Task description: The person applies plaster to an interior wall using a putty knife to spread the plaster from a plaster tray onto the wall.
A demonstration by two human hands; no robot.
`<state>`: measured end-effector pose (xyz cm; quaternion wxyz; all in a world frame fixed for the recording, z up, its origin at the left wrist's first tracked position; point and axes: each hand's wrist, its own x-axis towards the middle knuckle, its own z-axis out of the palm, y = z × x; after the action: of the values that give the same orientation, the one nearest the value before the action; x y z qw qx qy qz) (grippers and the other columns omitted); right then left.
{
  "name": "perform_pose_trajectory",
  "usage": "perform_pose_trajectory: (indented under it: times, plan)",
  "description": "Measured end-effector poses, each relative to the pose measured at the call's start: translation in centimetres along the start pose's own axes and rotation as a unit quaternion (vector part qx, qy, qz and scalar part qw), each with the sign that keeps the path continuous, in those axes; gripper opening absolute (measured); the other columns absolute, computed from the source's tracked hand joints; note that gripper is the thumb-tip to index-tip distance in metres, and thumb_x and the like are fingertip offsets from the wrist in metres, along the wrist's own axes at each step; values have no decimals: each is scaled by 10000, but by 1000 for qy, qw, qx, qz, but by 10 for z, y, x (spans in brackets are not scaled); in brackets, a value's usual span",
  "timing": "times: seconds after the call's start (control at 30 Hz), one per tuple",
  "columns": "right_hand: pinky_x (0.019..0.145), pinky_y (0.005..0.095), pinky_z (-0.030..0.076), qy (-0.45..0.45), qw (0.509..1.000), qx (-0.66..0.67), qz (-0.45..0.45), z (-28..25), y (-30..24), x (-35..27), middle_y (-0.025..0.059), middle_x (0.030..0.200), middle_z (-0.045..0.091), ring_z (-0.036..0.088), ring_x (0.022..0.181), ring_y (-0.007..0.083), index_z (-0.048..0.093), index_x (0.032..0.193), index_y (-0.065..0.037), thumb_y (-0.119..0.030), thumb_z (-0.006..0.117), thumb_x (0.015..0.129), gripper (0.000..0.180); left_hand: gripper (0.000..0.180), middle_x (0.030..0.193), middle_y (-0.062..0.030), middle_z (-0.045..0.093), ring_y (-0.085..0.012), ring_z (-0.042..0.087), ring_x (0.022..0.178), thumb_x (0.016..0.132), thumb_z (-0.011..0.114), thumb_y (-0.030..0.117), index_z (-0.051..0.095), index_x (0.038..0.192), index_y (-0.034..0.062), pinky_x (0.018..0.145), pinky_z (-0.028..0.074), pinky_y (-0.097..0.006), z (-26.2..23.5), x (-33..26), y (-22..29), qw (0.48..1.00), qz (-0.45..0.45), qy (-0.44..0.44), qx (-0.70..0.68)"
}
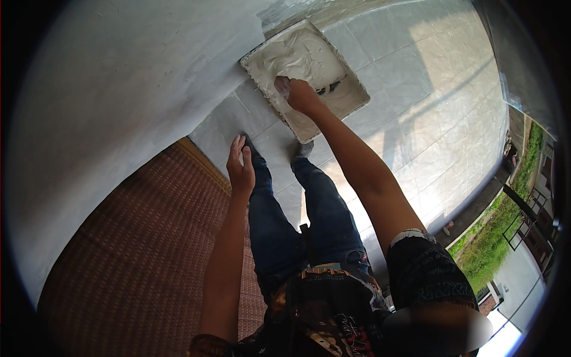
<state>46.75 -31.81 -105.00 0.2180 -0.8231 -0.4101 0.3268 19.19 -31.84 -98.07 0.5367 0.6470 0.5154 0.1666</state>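
Note:
My right hand (301, 97) reaches over a shallow square tray (357, 105) of wet grey-beige plaster (297, 50). Its fingers are wrapped around the reddish-brown handle (282, 86) of what looks like a trowel. A dark, plaster-smeared part (331, 88) shows to the right of the fist, down in the mix; most of the tool is hidden by the hand. Thick swirled plaster fills the far side of the tray, with a thinner layer nearer me. My left hand (241, 168) hangs above my left leg, fingers stretched out, holding nothing.
A smooth grey wall (131, 89) rises on the left. Below it lies a brown woven-patterned surface (137, 238) with a yellowish edge. Pale floor tiles (416, 113) with sunlit patches extend right. My feet stand close to the tray. Grass (488, 250) lies beyond the floor's edge.

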Motion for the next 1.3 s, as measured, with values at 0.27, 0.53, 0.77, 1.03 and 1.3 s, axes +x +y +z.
perform_pose_trajectory:
  times: [0.27, 0.53, 0.77, 1.03, 1.3]
  plan:
    - [891, 545, 508, -37, 999, -16, 13, 15, 4, 3, 325, 1044, 669, 647, 1025, 491, 575, 1113, 57, -25, 568, 830, 295, 491, 1406, -280, 568, -347, 558, 1324, 1053, 492, 203, 442, 1450, -82, 1113, 422, -406, 1, -4, -1, 1000, -1, 8, -6]
    - [890, 516, 517, -98, 995, -32, -8, 9, 1, 7, 299, 1108, 674, 651, 1053, 458, 587, 1150, 34, -50, 577, 849, 312, 490, 1414, -279, 559, -351, 552, 1329, 1055, 492, 208, 442, 1451, -77, 1121, 419, -412, -4, -8, -11, 1000, -3, 14, -8]
    - [857, 436, 546, -153, 985, 81, -4, -26, 48, -11, 236, 1079, 696, 698, 977, 340, 597, 1229, 21, -103, 631, 890, 363, 500, 1413, -277, 561, -354, 551, 1330, 1061, 496, 231, 440, 1456, -71, 1129, 411, -417, -4, -11, -3, 1000, 3, 7, -2]
    - [941, 390, 597, -260, 771, 565, 138, -90, 7, -75, 89, 1116, 662, 698, 950, 192, 551, 1281, -10, -129, 590, 1030, 281, 428, 1386, -234, 592, -297, 584, 1278, 1063, 432, 149, 454, 1442, -48, 1080, 443, -366, -40, -15, 35, 997, 58, 21, 50]
    - [777, 334, 616, -220, 706, 673, -14, -173, -100, -141, 106, 1104, 701, 726, 930, 189, 538, 1328, -19, -143, 543, 1051, 304, 479, 1378, -225, 609, -302, 563, 1309, 1090, 401, 265, 453, 1453, -44, 1127, 379, -382, -65, -26, 165, 983, 156, 98, 15]
